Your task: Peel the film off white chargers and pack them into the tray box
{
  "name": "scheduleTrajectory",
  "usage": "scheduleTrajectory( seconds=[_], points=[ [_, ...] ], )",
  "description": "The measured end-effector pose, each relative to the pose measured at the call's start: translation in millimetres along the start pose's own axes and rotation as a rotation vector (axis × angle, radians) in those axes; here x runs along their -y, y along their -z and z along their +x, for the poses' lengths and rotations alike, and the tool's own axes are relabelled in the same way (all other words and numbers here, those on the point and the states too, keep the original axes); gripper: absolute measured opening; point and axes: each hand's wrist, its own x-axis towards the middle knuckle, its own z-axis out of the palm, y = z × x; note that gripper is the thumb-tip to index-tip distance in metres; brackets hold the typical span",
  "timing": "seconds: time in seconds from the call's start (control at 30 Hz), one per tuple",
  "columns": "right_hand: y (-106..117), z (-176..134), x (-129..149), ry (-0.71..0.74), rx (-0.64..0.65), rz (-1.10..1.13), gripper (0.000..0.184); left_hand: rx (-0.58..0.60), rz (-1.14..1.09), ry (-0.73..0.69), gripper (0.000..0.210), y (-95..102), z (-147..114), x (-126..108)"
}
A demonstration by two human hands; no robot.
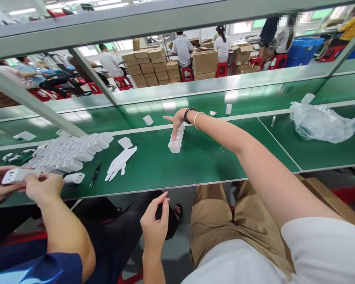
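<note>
My right hand [179, 118], a dark bead bracelet and a pale bangle at its wrist, reaches over a short row of white plastic charger housings [174, 147] on the green bench. One finger points left, while another reaches down at the housings; the hand itself hides part of the row. Low in front of the bench edge, my left hand [156, 219] is half curled, thumb and index tips close but apart, with nothing visible in it. A white glove [120, 162] and a loose white housing [125, 142] lie left of the row.
At left, a co-worker's hands [45, 188] hold a white charger [19, 176] beside many packed housings [73, 150]. Black tweezers [95, 174] lie near the bench edge. A clear plastic bag [322, 122] and a small bottle [273, 120] are at right. A metal frame post [93, 77] stands beyond.
</note>
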Motion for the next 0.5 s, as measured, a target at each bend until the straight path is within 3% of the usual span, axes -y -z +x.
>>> scheduleTrajectory(
  seconds=[0.07,0.13,0.2,0.27,0.33,0.4,0.5],
  points=[
    [13.2,-36.5,-20.5,0.111,-0.115,0.065,0.126,0.022,-0.036,-0.048,0.02,-12.6,9.0,-8.8],
    [15.7,-100.5,-58.6,0.307,-0.296,0.178,0.106,0.053,-0.1,-0.116,0.021,-30.9,19.0,-21.3],
    [0.4,-188.9,-106.7,0.495,-0.462,0.321,0.081,0.095,-0.176,-0.192,0.021,-54.9,29.7,-36.7],
    [-34.9,-289.2,-153.8,0.561,-0.579,0.487,0.065,0.152,-0.251,-0.289,0.021,-86.4,43.1,-54.6],
    [-86.9,-387.9,-194.8,0.471,-0.75,0.677,0.058,0.21,-0.319,-0.422,0.026,-128.5,57.8,-78.1],
    [-150.7,-476.8,-229.3,0.248,-1.006,0.855,0.053,0.292,-0.359,-0.594,0.043,-178.6,67.5,-110.6],
    [-258.3,-581.8,-268.4,-0.324,-1.369,1.058,0.043,0.495,-0.357,-0.849,0.078,-251.5,63.4,-168.5]
  ],
)
